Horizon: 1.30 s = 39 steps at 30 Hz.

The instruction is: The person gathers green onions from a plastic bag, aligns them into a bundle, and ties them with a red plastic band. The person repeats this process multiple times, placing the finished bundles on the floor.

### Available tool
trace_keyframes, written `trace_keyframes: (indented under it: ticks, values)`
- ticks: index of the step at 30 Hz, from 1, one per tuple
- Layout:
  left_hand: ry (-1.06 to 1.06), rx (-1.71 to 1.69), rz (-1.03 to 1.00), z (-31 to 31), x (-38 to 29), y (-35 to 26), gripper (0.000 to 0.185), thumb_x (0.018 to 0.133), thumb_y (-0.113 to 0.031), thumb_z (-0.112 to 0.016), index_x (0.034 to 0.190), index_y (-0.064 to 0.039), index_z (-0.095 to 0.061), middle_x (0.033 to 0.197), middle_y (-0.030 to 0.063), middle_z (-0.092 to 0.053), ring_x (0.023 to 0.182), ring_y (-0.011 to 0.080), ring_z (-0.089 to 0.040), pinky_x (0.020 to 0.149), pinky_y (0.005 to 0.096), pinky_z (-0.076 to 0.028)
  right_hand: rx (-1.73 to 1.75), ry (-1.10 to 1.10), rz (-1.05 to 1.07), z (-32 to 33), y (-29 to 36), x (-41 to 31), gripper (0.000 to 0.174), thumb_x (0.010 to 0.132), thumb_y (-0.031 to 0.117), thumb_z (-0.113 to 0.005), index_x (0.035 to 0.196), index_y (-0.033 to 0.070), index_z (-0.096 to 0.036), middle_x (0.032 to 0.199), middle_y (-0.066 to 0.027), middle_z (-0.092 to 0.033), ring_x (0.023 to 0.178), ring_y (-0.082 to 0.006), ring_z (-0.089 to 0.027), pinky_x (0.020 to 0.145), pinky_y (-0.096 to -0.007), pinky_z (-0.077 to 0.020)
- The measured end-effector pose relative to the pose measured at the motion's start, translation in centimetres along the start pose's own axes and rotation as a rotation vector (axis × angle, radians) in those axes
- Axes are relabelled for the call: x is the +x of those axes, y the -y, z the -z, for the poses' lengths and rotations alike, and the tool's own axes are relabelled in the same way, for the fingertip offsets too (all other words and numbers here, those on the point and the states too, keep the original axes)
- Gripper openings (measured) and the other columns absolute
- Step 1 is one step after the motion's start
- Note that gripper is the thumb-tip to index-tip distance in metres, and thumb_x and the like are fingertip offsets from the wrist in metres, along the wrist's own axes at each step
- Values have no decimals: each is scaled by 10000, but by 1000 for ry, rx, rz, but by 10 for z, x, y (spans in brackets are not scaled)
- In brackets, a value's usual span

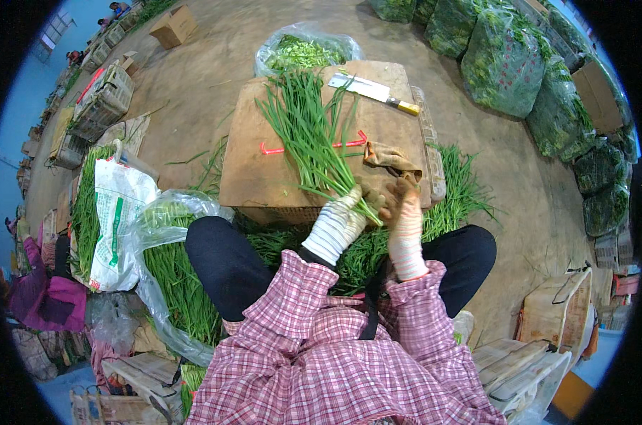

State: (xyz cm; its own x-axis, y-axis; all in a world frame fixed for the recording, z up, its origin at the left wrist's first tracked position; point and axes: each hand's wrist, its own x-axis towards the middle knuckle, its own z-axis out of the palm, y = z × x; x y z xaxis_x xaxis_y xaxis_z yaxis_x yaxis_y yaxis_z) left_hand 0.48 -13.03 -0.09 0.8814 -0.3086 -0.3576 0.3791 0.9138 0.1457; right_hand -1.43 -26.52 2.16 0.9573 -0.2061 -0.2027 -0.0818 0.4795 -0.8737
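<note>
My left hand [346, 211], in a striped work glove, grips several long green leafy stalks near their cut ends, at the front edge of a wooden board [257, 180]. Close beside it is my right hand [403, 199], also gloved, its fingers by the stalk ends; whether they pinch anything cannot be told. On the board lies a loose bunch of garlic-chive-like greens [305, 127], across a red tie strip [273, 151]. A crumpled brown cloth [392, 158] rests just beyond my right hand. Farther back is a cleaver [366, 87] with a yellow-ended handle.
A plastic bag of cut trimmings [305, 53] stands behind the board. More greens lie at right [453, 196] and in a clear bag [177, 287] by my left knee. Bulging bags of greens [504, 69] line the right. A person in purple [47, 292] sits far left.
</note>
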Motion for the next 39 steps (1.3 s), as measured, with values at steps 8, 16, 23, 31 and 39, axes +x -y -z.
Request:
trace_keyframes:
  ticks: [8, 16, 23, 31, 39]
  values:
    - [201, 1479, -643, -31, -23, -1, 265, 945, -123, -635, 1184, -10, -625, 1161, 108, -676, 1075, 229, -656, 939, 384, -528, -1270, 423, 292, -4, 35, -24, 476, 906, 354, -622, 1211, 17, -480, 952, -282, -652, 893, -482, -636, 772, -526, -529]
    - [598, 1074, -162, -157, 7, 55, 687, 892, -336, -753, 1403, 15, -457, 1231, 115, -628, 1114, 188, -586, 975, 323, -463, -961, 95, 648, 64, 140, 9, 163, 953, 128, -593, 1068, 12, -580, 773, -210, -630, 694, -372, -638, 603, -423, -499]
    - [79, 1189, -87, -131, -18, -19, 583, 952, -335, -662, 1388, 17, -498, 1242, 146, -637, 1134, 220, -616, 1021, 354, -460, -1022, -41, 337, 253, 75, 151, 427, 1016, 232, -556, 1346, -39, -543, 1049, -106, -706, 838, -162, -610, 747, -301, -511]
    - [-666, 1244, -857, -75, -241, -209, 573, 927, -314, -710, 1341, 36, -526, 1162, 140, -678, 1024, 194, -649, 931, 317, -507, -1038, -19, -383, 441, -66, 220, 484, 1020, 303, -511, 1398, 1, -505, 1206, -150, -640, 1067, -213, -596, 899, -340, -485]
    - [-1261, 1140, -898, 125, -412, -209, 355, 957, -167, -659, 1280, -25, -614, 1088, 84, -698, 960, 148, -640, 886, 289, -518, -1191, -78, -104, 288, 98, 222, 498, 1035, 346, -481, 1409, 19, -501, 1323, -143, -603, 1149, -245, -600, 984, -372, -462]
